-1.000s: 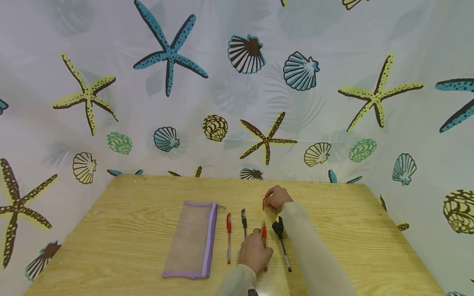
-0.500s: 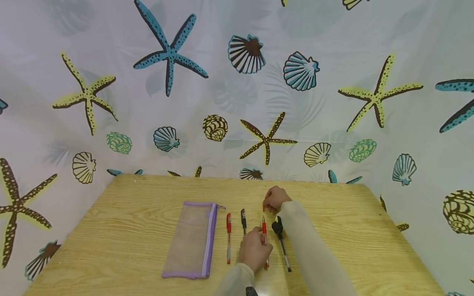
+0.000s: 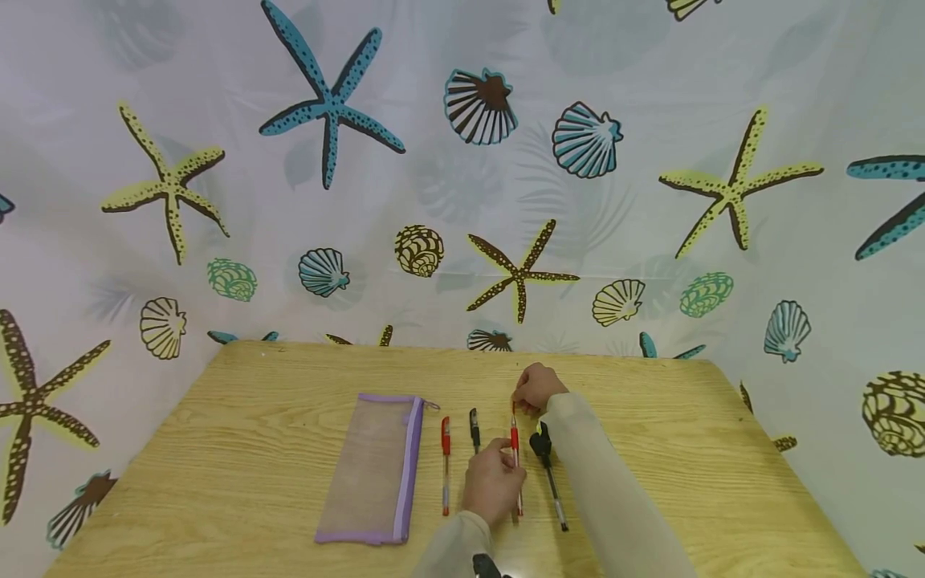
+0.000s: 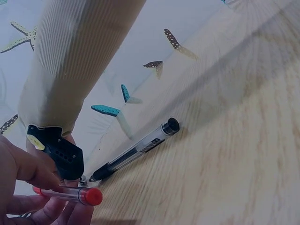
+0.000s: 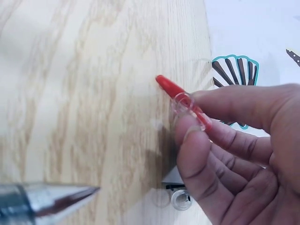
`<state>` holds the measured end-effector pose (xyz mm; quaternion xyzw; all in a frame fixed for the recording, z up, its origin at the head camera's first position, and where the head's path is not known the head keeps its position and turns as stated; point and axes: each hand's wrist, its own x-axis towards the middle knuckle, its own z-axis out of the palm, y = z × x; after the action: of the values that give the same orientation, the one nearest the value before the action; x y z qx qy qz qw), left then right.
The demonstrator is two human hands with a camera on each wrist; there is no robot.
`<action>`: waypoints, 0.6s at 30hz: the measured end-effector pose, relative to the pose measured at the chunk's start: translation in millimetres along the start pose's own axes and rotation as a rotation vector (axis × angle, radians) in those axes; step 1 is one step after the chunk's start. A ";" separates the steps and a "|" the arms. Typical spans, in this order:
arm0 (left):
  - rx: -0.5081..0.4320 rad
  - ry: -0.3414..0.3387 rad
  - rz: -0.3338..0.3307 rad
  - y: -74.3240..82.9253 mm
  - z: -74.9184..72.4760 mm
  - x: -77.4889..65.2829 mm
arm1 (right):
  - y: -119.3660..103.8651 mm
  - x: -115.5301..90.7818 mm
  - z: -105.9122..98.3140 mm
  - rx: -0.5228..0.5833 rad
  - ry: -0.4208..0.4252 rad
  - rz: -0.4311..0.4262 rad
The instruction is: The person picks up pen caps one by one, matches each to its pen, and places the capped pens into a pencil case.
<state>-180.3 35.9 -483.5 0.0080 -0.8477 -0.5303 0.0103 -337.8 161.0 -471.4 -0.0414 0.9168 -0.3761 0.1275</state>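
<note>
My left hand (image 3: 494, 486) grips an uncapped red pen (image 3: 515, 438) by its clear barrel, tip pointing away from me. In the left wrist view its red end plug (image 4: 93, 196) sticks out past the fingers. My right hand (image 3: 536, 388) pinches a red pen cap (image 5: 171, 86) between thumb and index finger. The pen's tip stands right at the cap in the head view. An uncapped black pen (image 3: 553, 484) lies under the right forearm. Left of the left hand are a capped red pen (image 3: 446, 461) and a capped black pen (image 3: 474, 425), the latter partly hidden by that hand.
A mesh pouch (image 3: 372, 474) with purple edging and a zip lies flat left of the pens. The wooden table (image 3: 246, 449) ends at a patterned cloth (image 3: 433, 185) behind and at both sides. A dark wrist device (image 4: 65, 157) sits on the right sleeve.
My left hand has lifted the red pen and moved it away from me, so its tip has come up to the cap. The right hand has stayed nearly still, keeping the cap pinched.
</note>
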 end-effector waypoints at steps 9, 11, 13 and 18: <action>-0.026 0.008 0.004 1.1 -2.8 2.2 | -1.6 -3.2 -2.0 0.032 0.012 -0.024; -0.037 0.006 -0.005 1.2 -3.0 3.0 | -1.6 -3.2 -2.6 0.042 0.010 -0.026; -0.040 0.009 -0.008 1.0 -2.9 3.6 | -1.9 -3.9 -3.3 0.040 0.011 -0.037; -0.039 0.016 -0.005 0.6 -2.6 4.0 | -2.2 -7.1 -5.2 0.049 0.015 -0.056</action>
<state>-184.2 33.7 -481.8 0.0140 -0.8370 -0.5469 0.0157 -332.3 164.1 -464.9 -0.0611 0.9067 -0.4022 0.1111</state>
